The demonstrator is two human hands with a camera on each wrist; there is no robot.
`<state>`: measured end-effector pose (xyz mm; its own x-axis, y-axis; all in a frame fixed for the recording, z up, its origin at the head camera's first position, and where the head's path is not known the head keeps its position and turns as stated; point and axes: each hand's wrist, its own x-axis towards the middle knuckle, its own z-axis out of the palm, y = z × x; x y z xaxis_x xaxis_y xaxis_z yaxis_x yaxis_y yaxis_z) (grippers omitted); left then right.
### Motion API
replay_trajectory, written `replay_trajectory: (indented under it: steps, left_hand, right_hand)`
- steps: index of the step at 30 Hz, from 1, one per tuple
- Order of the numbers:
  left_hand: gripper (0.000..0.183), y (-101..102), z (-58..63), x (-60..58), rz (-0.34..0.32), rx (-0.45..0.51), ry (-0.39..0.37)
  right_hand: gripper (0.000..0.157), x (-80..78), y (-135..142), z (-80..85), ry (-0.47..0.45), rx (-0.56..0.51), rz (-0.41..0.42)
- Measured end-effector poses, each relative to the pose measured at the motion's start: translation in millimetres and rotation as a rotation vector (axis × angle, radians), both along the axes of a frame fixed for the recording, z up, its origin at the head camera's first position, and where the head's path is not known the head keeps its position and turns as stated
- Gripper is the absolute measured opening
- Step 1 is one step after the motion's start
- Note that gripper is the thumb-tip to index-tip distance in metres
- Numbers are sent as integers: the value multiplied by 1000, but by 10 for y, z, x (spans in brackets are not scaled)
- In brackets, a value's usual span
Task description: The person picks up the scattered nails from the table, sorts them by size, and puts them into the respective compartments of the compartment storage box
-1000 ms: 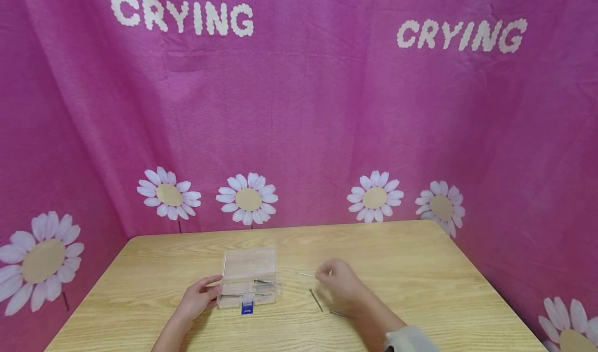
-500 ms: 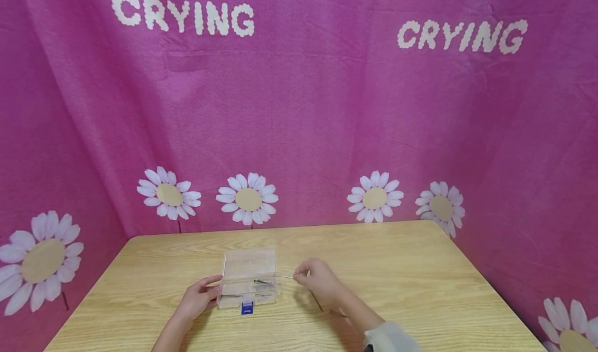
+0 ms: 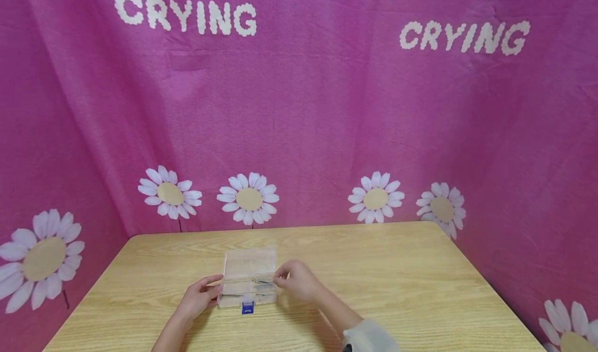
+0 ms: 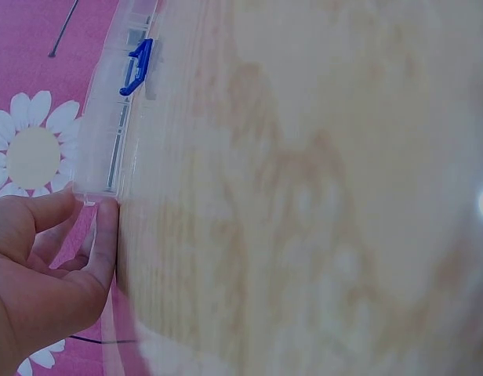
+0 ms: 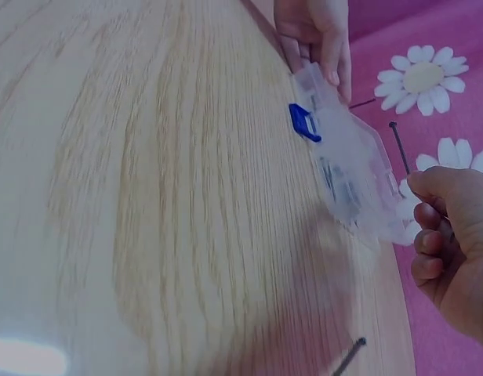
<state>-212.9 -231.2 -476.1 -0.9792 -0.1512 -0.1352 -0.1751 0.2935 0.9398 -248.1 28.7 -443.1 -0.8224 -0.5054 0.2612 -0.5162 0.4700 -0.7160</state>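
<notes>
A clear plastic compartment box (image 3: 249,262) with a blue latch (image 3: 247,307) lies on the table, its lid raised at the back. Several dark nails (image 3: 263,282) lie in its compartments. At the box's left end, my left hand (image 3: 198,300) pinches the side between thumb and fingers. Thumb and fingertips of my right hand (image 3: 301,282) pinch a nail (image 5: 401,149) by one end, its head pointing away from the hand. That nail is over the right compartments. Another nail (image 5: 350,358) lies loose on the table, seen in the right wrist view.
The wood-grain table (image 3: 397,279) extends on both sides of the box. A pink curtain (image 3: 317,108) printed with daisies and white lettering hangs behind it and along both sides. My right forearm covers part of the tabletop in the head view.
My right hand has moved left with the nail, from right of the box to its right edge. My left hand and the box have stayed in place.
</notes>
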Motion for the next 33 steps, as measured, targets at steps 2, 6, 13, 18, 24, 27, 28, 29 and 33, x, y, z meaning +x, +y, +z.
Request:
replay_trajectory:
  steps: [2, 6, 13, 18, 24, 27, 28, 29, 33]
  left_hand:
    - [37, -5, -6, -2, 2, 4, 2]
    - [37, -12, -17, -4, 2, 7, 3]
    - [38, -10, -14, -9, 1, 14, -13]
    - [38, -4, -9, -5, 0, 12, -1]
    - [37, 11, 4, 0, 4, 18, 7]
    - [37, 13, 6, 0, 6, 18, 8]
    - [37, 13, 7, 0, 5, 18, 9]
    - [37, 14, 8, 1, 7, 19, 8]
    - [37, 15, 9, 1, 10, 21, 9]
  right_hand:
    - [10, 4, -51, -5, -18, -8, 7]
    - [10, 17, -145, -12, -46, -12, 14]
    - [11, 31, -292, -21, -99, 20, -2]
    - [11, 43, -398, -47, -114, 39, -16]
    - [11, 78, -500, -80, -101, 45, -20]
    - [10, 94, -540, -91, -88, 58, -26]
    - [10, 100, -552, -91, -86, 64, -29]
    - [10, 107, -562, -90, -84, 65, -30]
    - [10, 127, -601, -85, -83, 65, -38]
